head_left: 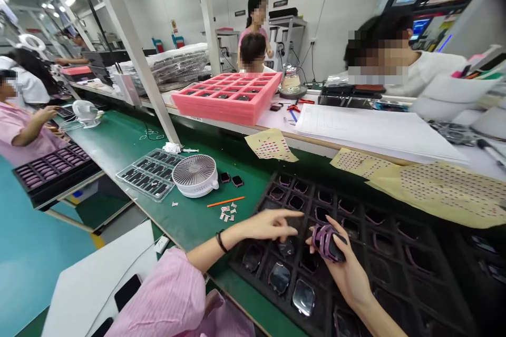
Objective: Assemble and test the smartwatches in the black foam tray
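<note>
Over a black foam tray (241, 268) divided into compartments, my right hand (348, 268) grips several purple-framed smartwatch cases (329, 242) stacked together. My left hand (272, 225) hovers just left of that stack, its index finger stretched out and the other fingers loosely bent, with nothing visible in it. Below it, watch cases with dark glass faces lie in the compartments, among them a shiny one (303, 297) near the front edge. More purple-framed cases (382, 244) fill compartments to the right. My right fingers hide part of the stack.
Left of the tray are a white fan (195, 175), an orange pencil (226, 202), small white pieces (227, 216) and a clear plastic tray (146, 174). A pink foam tray (227, 97) and paper sheets (371, 129) lie on the raised shelf. Other people sit nearby.
</note>
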A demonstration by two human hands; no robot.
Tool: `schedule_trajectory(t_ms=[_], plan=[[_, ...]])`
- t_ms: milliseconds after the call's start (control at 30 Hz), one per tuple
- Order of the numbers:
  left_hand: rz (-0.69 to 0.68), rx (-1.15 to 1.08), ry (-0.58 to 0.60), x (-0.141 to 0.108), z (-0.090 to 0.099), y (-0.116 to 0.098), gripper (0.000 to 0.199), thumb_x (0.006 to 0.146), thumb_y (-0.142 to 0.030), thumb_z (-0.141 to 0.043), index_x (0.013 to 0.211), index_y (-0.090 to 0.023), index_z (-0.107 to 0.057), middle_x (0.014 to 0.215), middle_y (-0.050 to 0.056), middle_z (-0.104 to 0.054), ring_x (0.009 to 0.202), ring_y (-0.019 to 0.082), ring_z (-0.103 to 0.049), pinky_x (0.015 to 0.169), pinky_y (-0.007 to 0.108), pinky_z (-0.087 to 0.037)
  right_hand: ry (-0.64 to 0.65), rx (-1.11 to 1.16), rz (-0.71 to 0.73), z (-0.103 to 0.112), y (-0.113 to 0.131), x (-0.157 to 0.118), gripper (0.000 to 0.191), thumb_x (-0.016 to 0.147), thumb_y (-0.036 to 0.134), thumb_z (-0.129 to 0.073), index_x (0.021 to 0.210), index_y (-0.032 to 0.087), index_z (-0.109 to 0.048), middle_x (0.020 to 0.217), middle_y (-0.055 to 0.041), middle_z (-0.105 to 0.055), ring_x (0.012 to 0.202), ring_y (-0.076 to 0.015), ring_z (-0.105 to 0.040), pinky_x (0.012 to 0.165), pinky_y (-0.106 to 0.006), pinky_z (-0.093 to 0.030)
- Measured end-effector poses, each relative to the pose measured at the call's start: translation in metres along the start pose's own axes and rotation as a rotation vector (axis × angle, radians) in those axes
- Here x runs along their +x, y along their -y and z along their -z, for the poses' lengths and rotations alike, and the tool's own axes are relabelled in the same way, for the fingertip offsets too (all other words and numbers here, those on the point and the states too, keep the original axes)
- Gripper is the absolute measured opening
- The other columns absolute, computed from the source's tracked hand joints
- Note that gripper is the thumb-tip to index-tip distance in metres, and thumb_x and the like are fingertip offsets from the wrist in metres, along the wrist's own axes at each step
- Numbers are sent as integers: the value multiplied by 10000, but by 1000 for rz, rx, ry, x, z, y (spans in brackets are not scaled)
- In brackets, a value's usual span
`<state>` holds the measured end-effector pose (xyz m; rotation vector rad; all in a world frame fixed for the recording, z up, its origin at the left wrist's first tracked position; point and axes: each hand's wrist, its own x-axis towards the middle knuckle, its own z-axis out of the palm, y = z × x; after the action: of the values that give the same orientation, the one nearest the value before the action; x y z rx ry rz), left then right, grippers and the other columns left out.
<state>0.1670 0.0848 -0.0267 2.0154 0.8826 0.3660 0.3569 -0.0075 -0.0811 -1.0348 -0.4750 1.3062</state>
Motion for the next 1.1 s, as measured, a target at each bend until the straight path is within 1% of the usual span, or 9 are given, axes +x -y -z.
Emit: schedule_trajectory(t_ms=[167,267,433,600,667,733,800,933,1100], plan=[[376,474,-415,-16,45,51,173,863,-194,-493,951,-140,-633,978,111,-626,942,248,-608,733,294,-445,71,91,28,1,6,4,325,793,414,-598,1078,260,-572,947,-72,-659,761,-257,-620,642,-408,-469],[542,589,-439,-23,53,75,118,843,-239,-544,869,-137,-597,987,126,-595,916,259,-606,704,301,-435,113,102,25,-1,8,4,281,816,396,-562,1055,249,-581,910,-68,-660,696,-234,-608,631,-397,-453],[653,597,-407,-26,46,89,130,841,-285,-542,841,-161,-581,957,84,-628,855,215,-627,640,253,-412,106,137,35,-4,11,3,281,799,386,-566,1037,240,-585,872,-65,-662,665,-229,-603,616,-389,-442],[640,523,-381,-25,57,87,113,818,-274,-549,767,-182,-591,826,47,-685,783,195,-650,602,236,-415,114,191,61,-6,16,5,293,790,369,-581,1053,239,-572,882,-58,-663,693,-221,-613,571,-340,-434],[524,410,-437,-17,58,74,140,811,-304,-553,760,-184,-606,792,44,-696,774,195,-655,628,244,-439,109,207,61,-6,18,6,301,792,363,-589,1066,240,-567,882,-54,-663,708,-219,-620,573,-333,-440],[308,167,-521,-3,48,51,194,782,-364,-584,758,-176,-625,806,57,-703,799,203,-654,658,257,-462,108,212,67,-7,20,7,327,800,369,-594,1100,246,-554,890,-51,-664,715,-219,-626,595,-345,-454],[101,-137,-495,16,25,22,251,726,-410,-641,760,-162,-643,802,66,-700,770,199,-645,613,251,-470,104,210,84,-6,21,7,355,806,386,-599,1131,255,-541,905,-46,-665,712,-216,-628,626,-361,-465],[-26,-495,-217,52,-32,-25,363,660,-404,-708,909,-142,-674,722,46,-668,597,139,-583,424,193,-397,32,202,137,-5,22,7,369,787,415,-632,1124,284,-557,915,-17,-661,750,-194,-619,678,-347,-476],[-56,-649,-189,68,-67,-37,320,670,-383,-719,843,-116,-683,666,41,-652,569,117,-566,495,212,-438,-89,220,223,-2,24,12,367,743,445,-677,1079,324,-591,958,18,-646,848,-161,-583,727,-292,-474]])
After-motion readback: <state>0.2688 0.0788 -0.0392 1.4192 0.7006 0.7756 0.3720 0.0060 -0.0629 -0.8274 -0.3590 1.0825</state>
